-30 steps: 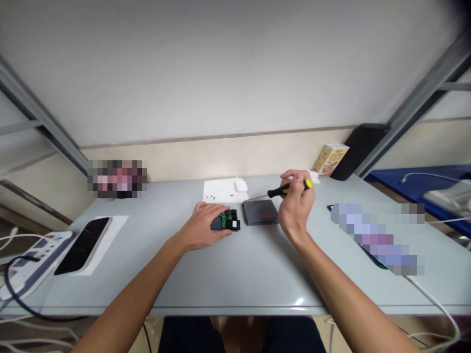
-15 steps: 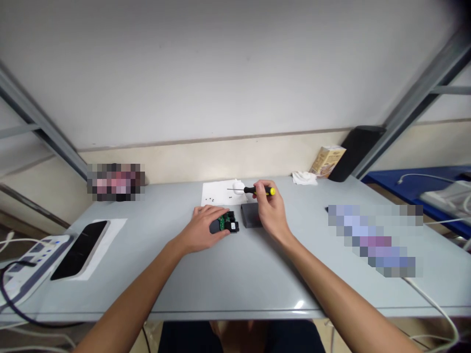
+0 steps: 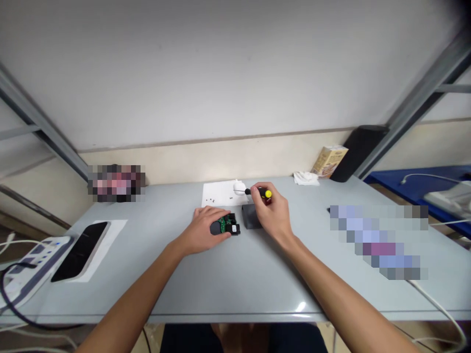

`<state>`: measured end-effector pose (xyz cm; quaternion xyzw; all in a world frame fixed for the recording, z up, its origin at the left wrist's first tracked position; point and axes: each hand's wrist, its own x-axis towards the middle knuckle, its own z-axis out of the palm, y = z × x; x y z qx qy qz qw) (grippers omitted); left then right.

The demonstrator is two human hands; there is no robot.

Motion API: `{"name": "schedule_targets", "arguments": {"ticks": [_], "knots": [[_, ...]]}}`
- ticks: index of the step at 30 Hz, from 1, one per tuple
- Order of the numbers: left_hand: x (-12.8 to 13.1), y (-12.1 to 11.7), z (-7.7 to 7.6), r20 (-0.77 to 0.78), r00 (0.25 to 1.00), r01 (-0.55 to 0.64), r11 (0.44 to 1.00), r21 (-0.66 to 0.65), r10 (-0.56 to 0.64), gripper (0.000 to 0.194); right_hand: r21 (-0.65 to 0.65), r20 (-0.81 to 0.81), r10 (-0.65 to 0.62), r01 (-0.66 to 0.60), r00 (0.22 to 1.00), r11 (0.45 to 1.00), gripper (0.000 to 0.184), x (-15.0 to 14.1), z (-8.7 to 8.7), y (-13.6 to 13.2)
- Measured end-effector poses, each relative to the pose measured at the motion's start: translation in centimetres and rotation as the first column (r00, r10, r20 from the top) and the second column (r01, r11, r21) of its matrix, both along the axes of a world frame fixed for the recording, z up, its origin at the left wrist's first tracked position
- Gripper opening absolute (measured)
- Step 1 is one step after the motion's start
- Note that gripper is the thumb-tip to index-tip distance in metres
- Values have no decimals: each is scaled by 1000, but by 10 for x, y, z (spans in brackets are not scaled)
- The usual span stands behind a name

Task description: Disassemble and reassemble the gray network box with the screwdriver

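Observation:
My left hand [image 3: 204, 229] is closed around a small dark electronic device with a green circuit board [image 3: 222, 224], its thumb and fingers on opposite edges. The device rests on the table. In my right hand [image 3: 273, 212] is a screwdriver [image 3: 259, 192] with a black and yellow handle, its thin shaft pointing left over a sheet of white paper [image 3: 218, 190]. A white rounded case [image 3: 239, 188] sits on the paper behind the shaft. Several tiny dark screws [image 3: 210, 199] lie on the paper. Under my right hand is a dark grey cover [image 3: 250, 218], partly hidden.
On the left are a smartphone [image 3: 81, 252] on paper and a white power strip [image 3: 33, 269] with cables. At the back right stand crumpled tissue [image 3: 306, 178], a yellow carton [image 3: 330, 162] and a black cylinder-like object [image 3: 358, 153]. A blurred-out item [image 3: 375, 240] lies at right.
My right hand has moved left with the screwdriver, from beside the grey cover to above it, and now hides part of it. My left hand stays on the device.

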<state>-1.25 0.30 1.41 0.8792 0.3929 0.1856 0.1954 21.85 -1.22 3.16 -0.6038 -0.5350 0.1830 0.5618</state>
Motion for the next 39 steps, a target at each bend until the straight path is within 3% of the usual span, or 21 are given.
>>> {"name": "schedule_targets", "arguments": {"ticks": [5,16,21,29,39], "knots": [[1,0,-1,-9,1000,-15,1000,2,15,50,-73,129,-56,66,990,995,39,2,0,2],[-1,-1,0,7,1000,-1,999,39,0,55,-74,141,-21,32,990,997,44,3,-6,6],[-2,-1,1,81,994,-74,995,71,68,41,-65,36,-15,18,999,998,44,5,-5,5],[-5,10,-8,206,943,-295,943,156,261,27,83,-228,129,-113,965,990,43,2,4,0],[-4,13,-10,206,949,-278,944,178,241,16,129,-269,287,-261,919,957,39,-4,4,-2]]}}
